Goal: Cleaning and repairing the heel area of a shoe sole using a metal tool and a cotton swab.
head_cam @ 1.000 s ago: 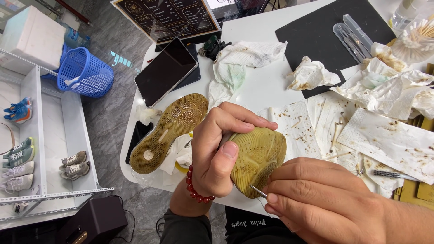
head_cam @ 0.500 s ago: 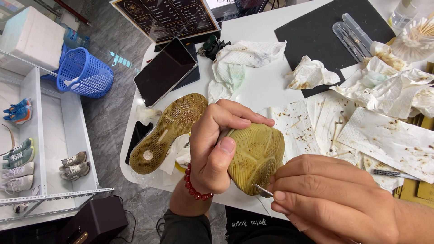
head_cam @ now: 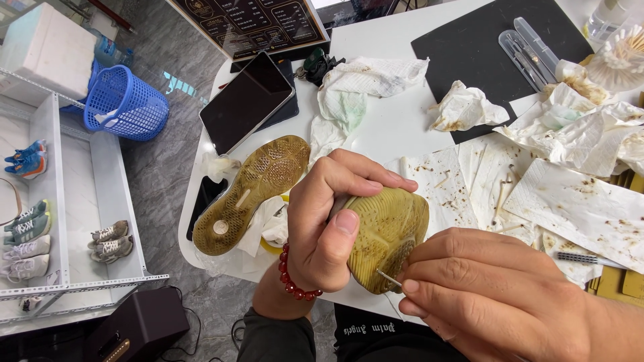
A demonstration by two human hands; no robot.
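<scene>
White table (head_cam: 396, 127), soiled tissues far right. Left hand (head_cam: 329, 228) clamped on yellowed shoe sole (head_cam: 386, 234); right hand (head_cam: 483, 295) pinching thin pick (head_cam: 389, 279), tip nudged deeper into tread than before.

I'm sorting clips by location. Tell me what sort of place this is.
Most likely a sneaker cleaning or repair workbench. The left hand holds a yellowed shoe sole while the right hand picks at it with a thin metal pick; stained paper wipes cover the table, and sneakers line a shelf.
</scene>
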